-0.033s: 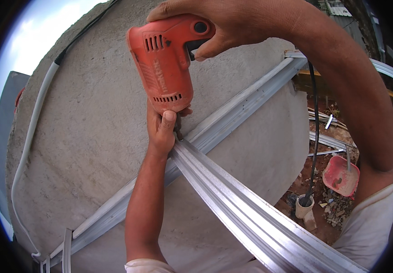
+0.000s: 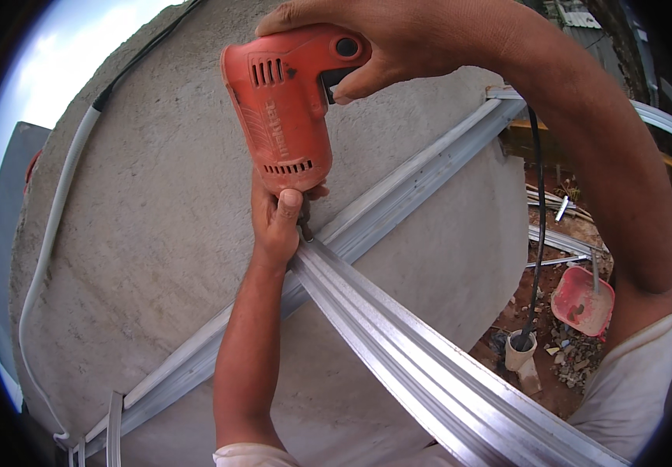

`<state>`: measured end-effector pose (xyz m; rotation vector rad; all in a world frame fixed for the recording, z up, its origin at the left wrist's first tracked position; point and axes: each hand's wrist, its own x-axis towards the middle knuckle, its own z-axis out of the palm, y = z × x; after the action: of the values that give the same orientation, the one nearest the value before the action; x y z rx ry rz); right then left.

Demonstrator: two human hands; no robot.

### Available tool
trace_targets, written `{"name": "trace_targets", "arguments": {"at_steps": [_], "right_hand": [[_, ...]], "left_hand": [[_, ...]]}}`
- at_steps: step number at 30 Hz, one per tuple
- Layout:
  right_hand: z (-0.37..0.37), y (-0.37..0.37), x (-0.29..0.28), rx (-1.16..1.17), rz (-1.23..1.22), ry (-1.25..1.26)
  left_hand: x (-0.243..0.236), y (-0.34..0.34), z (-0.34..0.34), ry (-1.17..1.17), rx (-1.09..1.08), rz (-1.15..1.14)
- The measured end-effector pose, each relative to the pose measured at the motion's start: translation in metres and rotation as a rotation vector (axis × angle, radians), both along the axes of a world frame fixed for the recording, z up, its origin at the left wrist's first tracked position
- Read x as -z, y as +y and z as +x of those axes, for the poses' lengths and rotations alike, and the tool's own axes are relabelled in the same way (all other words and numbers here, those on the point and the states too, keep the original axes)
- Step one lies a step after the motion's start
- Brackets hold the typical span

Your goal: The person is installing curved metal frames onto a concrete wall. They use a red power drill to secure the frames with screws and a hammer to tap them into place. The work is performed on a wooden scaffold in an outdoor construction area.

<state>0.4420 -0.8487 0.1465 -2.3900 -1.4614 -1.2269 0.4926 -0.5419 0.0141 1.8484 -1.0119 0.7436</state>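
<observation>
Upper centre of the frame is where it's all happening: a red drill (image 2: 281,117) pointing nose-down, with the right hand (image 2: 387,47) wrapped round its handle, one digit by the black trigger, and the left hand (image 2: 275,229) closed round the nose end. Can't tell if any left fingers also catch the metal. The bit (image 2: 305,222) meets the near end of a silver ribbed channel (image 2: 406,342) mid-frame, right where it crosses a long metal rail (image 2: 422,179). If it were me, I'd keep the bit square to the metal, lean in steadily from behind the handle, start slow so it doesn't skate, and watch that left thumb, it's awfully near the spinny part. I'd also keep the channel from twisting, since a strip that long probably wants to. Behind it all is a rough grey cement wall (image 2: 157,194); pale conduit (image 2: 56,210) runs down the left side, sky upper left, and on the right a black cable (image 2: 538,194), a red scoop-like container (image 2: 585,300) and rubble (image 2: 573,362) on reddish dirt.
</observation>
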Motion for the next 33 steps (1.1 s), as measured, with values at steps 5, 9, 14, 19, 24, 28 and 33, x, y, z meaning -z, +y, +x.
{"name": "trace_targets", "arguments": {"at_steps": [5,9,14,19,24,28,33], "right_hand": [[0.01,-0.012,0.023,-0.033,0.097,-0.1],[0.02,-0.012,0.018,0.068,0.09,0.103],[0.03,-0.013,0.033,-0.14,0.166,-0.098],[0.02,-0.009,0.024,-0.067,0.133,-0.142],[0.009,-0.005,0.008,0.059,0.073,-0.04],[0.008,-0.008,0.01,0.024,0.065,-0.073],[0.022,-0.001,0.015,-0.123,0.106,-0.267]], "left_hand": [[-0.003,-0.006,-0.001,0.008,-0.093,0.053],[0.001,-0.005,0.002,0.001,-0.069,0.041],[0.005,0.022,0.012,-0.007,-0.021,0.112],[0.003,0.008,0.0,0.032,-0.008,0.053],[-0.001,-0.004,-0.004,0.017,-0.028,0.021],[0.0,-0.001,-0.002,0.017,-0.037,0.017],[0.001,-0.004,-0.005,0.004,-0.07,-0.039]]}}
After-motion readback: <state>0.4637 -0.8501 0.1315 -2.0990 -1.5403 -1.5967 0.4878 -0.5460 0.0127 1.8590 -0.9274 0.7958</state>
